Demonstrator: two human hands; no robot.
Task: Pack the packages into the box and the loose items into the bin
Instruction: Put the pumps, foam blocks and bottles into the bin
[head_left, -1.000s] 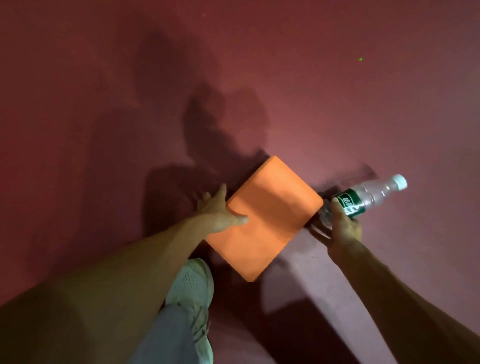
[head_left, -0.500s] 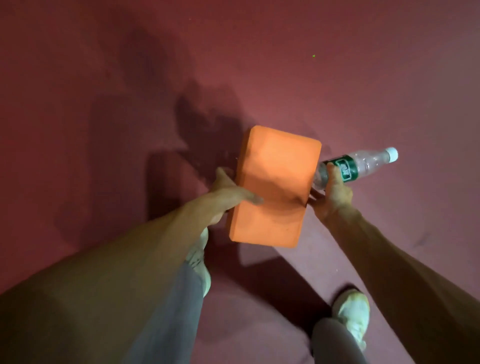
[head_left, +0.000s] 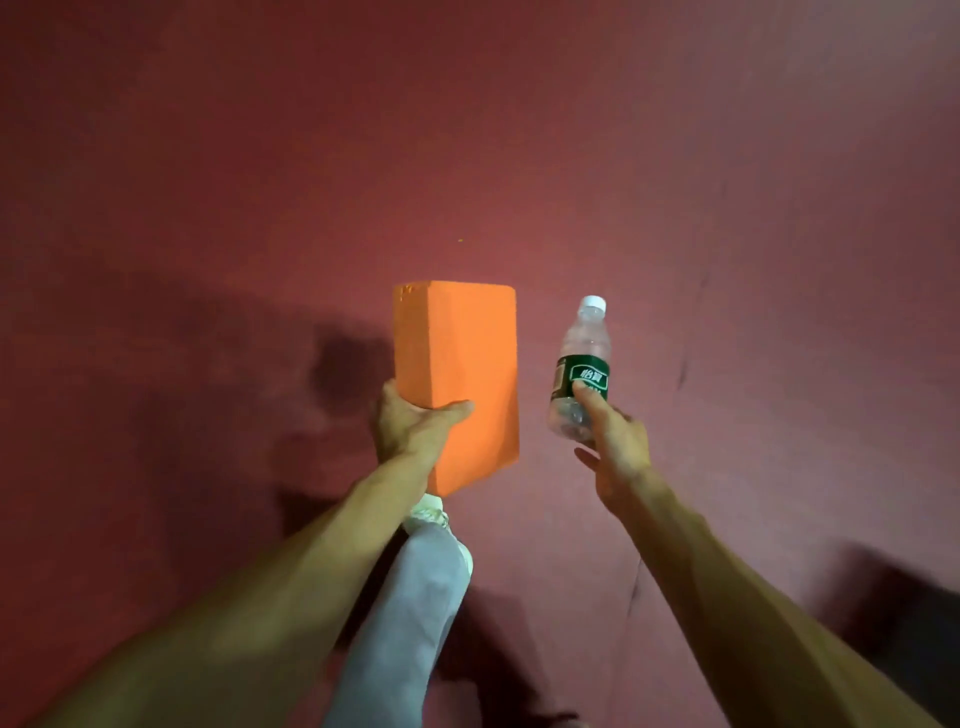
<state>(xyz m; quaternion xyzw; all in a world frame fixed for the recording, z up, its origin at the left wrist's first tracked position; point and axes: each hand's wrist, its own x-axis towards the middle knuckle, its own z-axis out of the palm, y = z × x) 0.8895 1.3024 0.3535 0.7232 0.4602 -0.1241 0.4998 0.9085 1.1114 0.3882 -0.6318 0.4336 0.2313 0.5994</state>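
The left hand (head_left: 410, 426) is gripping the orange package (head_left: 467, 374) low down, its thumb lying across the broad front face and its fingers wrapping round the narrow left side. The right hand (head_left: 615, 447) is holding the water bottle (head_left: 579, 374) by its lower half, the thumb pressing on the green label and the other fingers mostly hidden behind the bottle.

Nearest the camera, a pale trouser leg (head_left: 410, 623) and a white shoe (head_left: 428, 514) are showing between the two forearms, just beneath the package's lower corner.

Above them both things are riding clear of the floor, side by side but apart. A second ago the package was tilting flat under the left hand with the bottle pointing sideways behind its right edge. Now the package is standing on end and the bottle is pointing cap upward. Both hands are carrying, so the pick-up appears done and the walk to the containers is probably beginning.

Beyond the hands the dark red floor (head_left: 260, 208) is stretching away bare of any container. Neither the box nor the bin is showing, so the package's place in the box and the bottle's in the bin are yet to be found. A dark shape at the lower right edge is too dim to name.
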